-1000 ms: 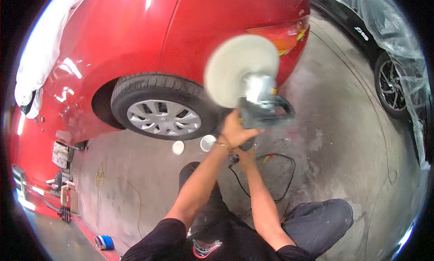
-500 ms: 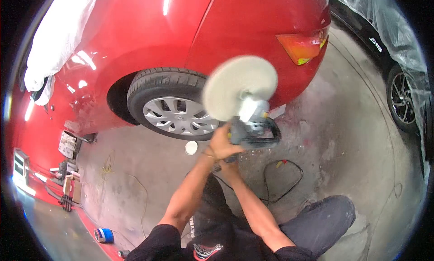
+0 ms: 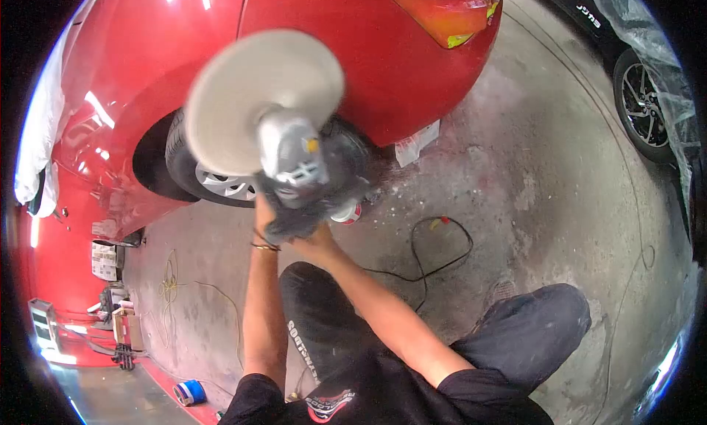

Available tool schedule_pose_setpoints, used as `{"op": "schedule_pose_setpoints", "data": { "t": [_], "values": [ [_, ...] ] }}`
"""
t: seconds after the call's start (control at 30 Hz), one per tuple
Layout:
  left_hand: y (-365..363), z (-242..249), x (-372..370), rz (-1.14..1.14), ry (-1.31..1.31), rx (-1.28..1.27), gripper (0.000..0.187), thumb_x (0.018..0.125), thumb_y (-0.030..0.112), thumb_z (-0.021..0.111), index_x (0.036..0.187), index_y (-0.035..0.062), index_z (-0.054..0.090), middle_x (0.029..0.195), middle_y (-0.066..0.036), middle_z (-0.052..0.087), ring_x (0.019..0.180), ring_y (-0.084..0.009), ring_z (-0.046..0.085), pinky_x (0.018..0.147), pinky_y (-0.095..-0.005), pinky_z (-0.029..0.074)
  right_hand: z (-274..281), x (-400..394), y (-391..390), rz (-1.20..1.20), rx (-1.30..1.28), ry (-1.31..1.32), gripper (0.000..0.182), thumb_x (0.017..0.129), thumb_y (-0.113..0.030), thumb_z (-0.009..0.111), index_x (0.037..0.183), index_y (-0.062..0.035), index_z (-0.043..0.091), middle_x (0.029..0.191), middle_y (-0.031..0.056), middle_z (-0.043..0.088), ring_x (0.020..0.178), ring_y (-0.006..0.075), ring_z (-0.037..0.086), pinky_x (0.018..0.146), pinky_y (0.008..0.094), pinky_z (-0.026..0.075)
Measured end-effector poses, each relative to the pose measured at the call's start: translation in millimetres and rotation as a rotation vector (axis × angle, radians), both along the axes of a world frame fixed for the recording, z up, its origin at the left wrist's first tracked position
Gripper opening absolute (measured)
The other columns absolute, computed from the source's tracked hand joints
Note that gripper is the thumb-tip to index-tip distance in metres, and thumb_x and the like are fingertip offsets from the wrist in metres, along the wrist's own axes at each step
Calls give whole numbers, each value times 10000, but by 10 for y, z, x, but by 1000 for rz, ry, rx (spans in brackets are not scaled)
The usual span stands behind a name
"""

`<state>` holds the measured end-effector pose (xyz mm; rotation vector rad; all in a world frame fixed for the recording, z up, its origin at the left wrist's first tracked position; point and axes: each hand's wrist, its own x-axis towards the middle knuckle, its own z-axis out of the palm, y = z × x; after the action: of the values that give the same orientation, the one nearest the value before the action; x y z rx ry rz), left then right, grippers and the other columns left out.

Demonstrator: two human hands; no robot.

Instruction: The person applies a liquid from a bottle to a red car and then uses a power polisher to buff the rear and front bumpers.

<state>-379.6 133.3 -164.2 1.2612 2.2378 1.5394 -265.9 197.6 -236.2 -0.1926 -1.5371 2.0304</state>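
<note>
A polisher [image 3: 292, 163] with a large pale round pad [image 3: 232, 82] is held up in front of the rear side of a red car [image 3: 353, 64]. The pad overlaps the rear panel and wheel arch in this view. My left hand [image 3: 264, 217] is closed on the tool's near left side. Just to its right, my right hand [image 3: 315, 242] wraps round the lower end of the body, its fingers mostly hidden. Motion smears the tool's dark body. Behind it show part of the rear wheel [image 3: 221, 183] and a small can [image 3: 347, 214] on the floor.
A black cord [image 3: 416, 257] loops across the concrete floor right of my arms. White paper [image 3: 417, 143] hangs under the bumper. A plastic-draped black car [image 3: 615, 46] stands at right. A work light [image 3: 46, 329], boxes [image 3: 127, 328] and a blue roll [image 3: 190, 392] are at left.
Both hands have carried the polisher leftward in view, and it appears larger, nearer the camera. The view has shifted, so the car sits farther left and higher.
</note>
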Motion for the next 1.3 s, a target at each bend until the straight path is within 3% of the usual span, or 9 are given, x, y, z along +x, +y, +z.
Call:
{"op": "schedule_pose_setpoints", "data": {
  "t": [0.1, 0.17, 0.33, 0.5, 0.53, 0.77, 0.93, 1.13, 1.3],
  "values": [
    [218, -253, 369, -147, 254, -147, 728, 698, 220, 965, 1300, -63, 670, 1141, -155, 784, 1047, -229, 740, 943, -393, 599, -593, 334, 32, 417, -301, -526, 533, 871, -222, 910, 1311, -24, 686, 1075, 101, 785, 1061, 256, 746, 965, 445, 590],
    [573, -295, 818, 3, -81, -350, 708, 636, 346, 1024, 1137, -50, 719, 1205, -199, 765, 1070, -291, 744, 987, -415, 582, -1071, 531, -83, 25, -25, -200, 600, 886, -333, 928, 1346, -42, 677, 1223, 115, 746, 1201, 244, 692, 1067, 451, 537],
    [906, -792, 946, -21, -12, -520, 1047, 593, 289, 984, 1433, -158, 546, 1125, -270, 783, 1062, -336, 780, 972, -410, 600, -1315, 835, 5, 9, -425, -267, 672, 884, -336, 924, 1408, -27, 638, 1355, 145, 711, 1310, 266, 648, 1125, 441, 494],
    [1026, 122, 1034, 21, -52, -481, 944, 601, 391, 993, 1306, -122, 632, 1144, -299, 773, 1087, -366, 781, 953, -434, 606, -633, 799, 418, 70, -274, -261, 637, 858, -264, 907, 1384, -17, 647, 1345, 152, 729, 1263, 279, 687, 1078, 446, 529],
    [729, -505, 696, 90, 220, -349, 791, 624, 375, 1009, 1177, -70, 659, 1210, -287, 751, 1127, -336, 759, 964, -432, 598, -534, 736, 444, 71, -258, -241, 619, 850, -248, 900, 1369, -15, 655, 1322, 150, 739, 1235, 280, 703, 1057, 446, 542],
    [1026, 509, 905, -114, -376, 109, 654, 866, 426, 876, 1298, -40, 723, 1219, -136, 790, 1081, -286, 759, 998, -442, 594, 306, 896, 1015, -104, -26, -136, 588, 824, -189, 865, 1350, -9, 675, 1205, 159, 774, 1129, 305, 754, 984, 435, 579],
    [1135, 968, 1408, -122, 290, -1021, 661, 903, 524, 849, 1328, 30, 743, 1181, -167, 807, 1070, -331, 775, 945, -431, 592, -615, 1132, 1095, -325, -73, -202, 616, 830, -150, 875, 1371, 21, 636, 1183, 174, 754, 1109, 296, 729, 979, 441, 570],
    [181, 1372, 2519, -1543, -885, -138, 472, 1008, 348, 828, 1306, -2, 724, 1171, -147, 743, 1006, -296, 710, 873, -423, 565, -1337, 1512, 1357, -404, -243, -313, 168, 868, -14, 754, 1022, 13, 693, 818, 62, 709, 699, 189, 685, 691, 354, 560],
    [10, 1677, 2523, -688, -792, 186, 209, 1038, 176, 787, 989, -27, 765, 925, -186, 744, 812, -342, 738, 776, -451, 609, -426, 1528, 1381, -324, -406, -227, 130, 873, 0, 741, 989, 4, 682, 867, 80, 710, 711, 199, 671, 689, 378, 556]
  ]
}}
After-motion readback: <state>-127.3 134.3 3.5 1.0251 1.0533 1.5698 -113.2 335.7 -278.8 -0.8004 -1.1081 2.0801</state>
